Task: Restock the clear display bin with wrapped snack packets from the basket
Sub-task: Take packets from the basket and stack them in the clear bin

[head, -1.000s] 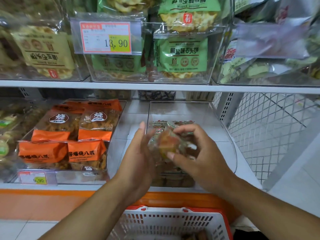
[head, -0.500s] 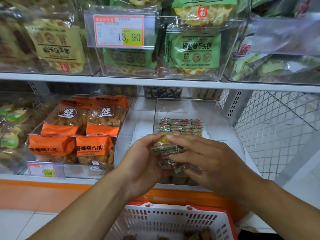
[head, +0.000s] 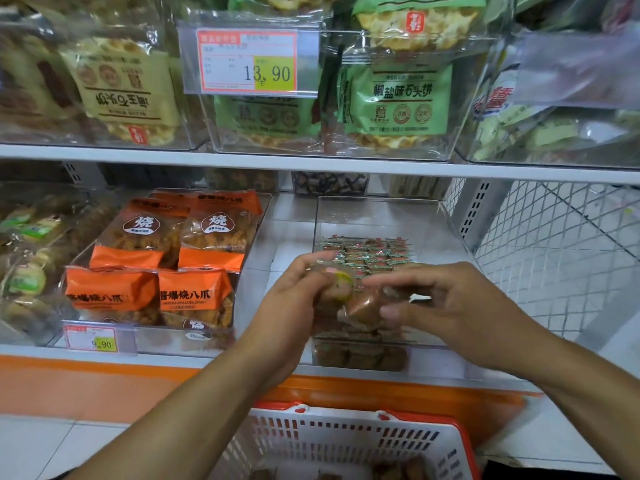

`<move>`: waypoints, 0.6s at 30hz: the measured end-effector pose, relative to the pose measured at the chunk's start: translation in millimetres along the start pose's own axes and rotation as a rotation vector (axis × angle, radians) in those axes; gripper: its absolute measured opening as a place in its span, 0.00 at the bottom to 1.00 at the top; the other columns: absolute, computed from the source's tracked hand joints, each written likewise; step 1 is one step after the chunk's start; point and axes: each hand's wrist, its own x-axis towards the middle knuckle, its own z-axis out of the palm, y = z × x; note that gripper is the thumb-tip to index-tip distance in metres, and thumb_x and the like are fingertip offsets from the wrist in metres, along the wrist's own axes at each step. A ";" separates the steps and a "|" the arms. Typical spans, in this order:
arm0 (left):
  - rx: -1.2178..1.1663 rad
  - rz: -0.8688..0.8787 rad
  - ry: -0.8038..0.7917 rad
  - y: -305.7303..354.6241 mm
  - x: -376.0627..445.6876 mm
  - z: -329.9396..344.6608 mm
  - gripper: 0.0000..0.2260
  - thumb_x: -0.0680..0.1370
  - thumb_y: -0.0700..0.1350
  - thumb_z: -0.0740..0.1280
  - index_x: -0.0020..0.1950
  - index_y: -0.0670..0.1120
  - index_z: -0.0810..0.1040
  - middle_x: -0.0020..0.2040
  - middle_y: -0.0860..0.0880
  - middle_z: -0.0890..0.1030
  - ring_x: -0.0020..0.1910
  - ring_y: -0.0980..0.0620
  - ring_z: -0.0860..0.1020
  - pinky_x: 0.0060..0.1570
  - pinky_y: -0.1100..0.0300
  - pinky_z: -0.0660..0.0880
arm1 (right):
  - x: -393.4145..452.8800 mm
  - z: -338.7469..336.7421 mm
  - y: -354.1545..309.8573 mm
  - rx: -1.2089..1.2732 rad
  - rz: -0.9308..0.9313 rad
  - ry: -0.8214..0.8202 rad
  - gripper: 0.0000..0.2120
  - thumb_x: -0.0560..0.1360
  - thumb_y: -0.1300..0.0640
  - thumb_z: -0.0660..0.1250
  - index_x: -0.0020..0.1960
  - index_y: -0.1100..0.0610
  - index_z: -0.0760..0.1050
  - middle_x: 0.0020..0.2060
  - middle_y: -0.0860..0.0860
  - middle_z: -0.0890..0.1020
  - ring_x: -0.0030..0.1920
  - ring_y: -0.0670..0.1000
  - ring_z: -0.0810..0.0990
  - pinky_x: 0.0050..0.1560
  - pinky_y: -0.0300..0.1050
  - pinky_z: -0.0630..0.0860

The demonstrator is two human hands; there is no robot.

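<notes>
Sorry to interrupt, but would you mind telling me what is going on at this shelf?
A person is restocking a clear bin on the lower shelf. Both hands, left and right, hold wrapped snack packets over its front. A row of packets already lies inside. The basket below still holds a few.

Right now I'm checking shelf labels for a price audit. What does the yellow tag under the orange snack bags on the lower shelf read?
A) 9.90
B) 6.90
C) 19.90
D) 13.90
A: the small price tag clipped to the shelf edge below the orange snack bags reads 9.90, while 13.90 stands on the larger tag on the upper shelf.
</notes>
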 end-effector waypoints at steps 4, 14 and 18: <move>0.153 -0.024 -0.107 -8.8 -2.8 6.5 0.17 0.82 0.39 0.63 0.63 0.58 0.81 0.54 0.45 0.87 0.53 0.44 0.85 0.56 0.46 0.81 | 5.2 -0.8 9.2 0.277 0.296 -0.020 0.21 0.74 0.69 0.72 0.63 0.51 0.81 0.52 0.54 0.86 0.47 0.52 0.86 0.43 0.40 0.81; 0.119 -0.168 -0.235 -22.5 2.9 12.2 0.25 0.78 0.43 0.70 0.74 0.59 0.73 0.65 0.50 0.83 0.56 0.48 0.85 0.49 0.55 0.82 | 3.3 -13.3 19.4 0.291 0.490 -0.185 0.30 0.71 0.73 0.73 0.69 0.53 0.75 0.61 0.49 0.84 0.56 0.45 0.84 0.53 0.39 0.81; 0.126 -0.246 -0.313 -23.5 5.7 14.1 0.42 0.71 0.45 0.77 0.80 0.60 0.61 0.60 0.56 0.85 0.56 0.50 0.85 0.46 0.58 0.82 | 3.4 -20.1 24.0 0.368 0.530 -0.346 0.33 0.73 0.75 0.69 0.74 0.56 0.70 0.67 0.52 0.79 0.62 0.52 0.82 0.55 0.48 0.82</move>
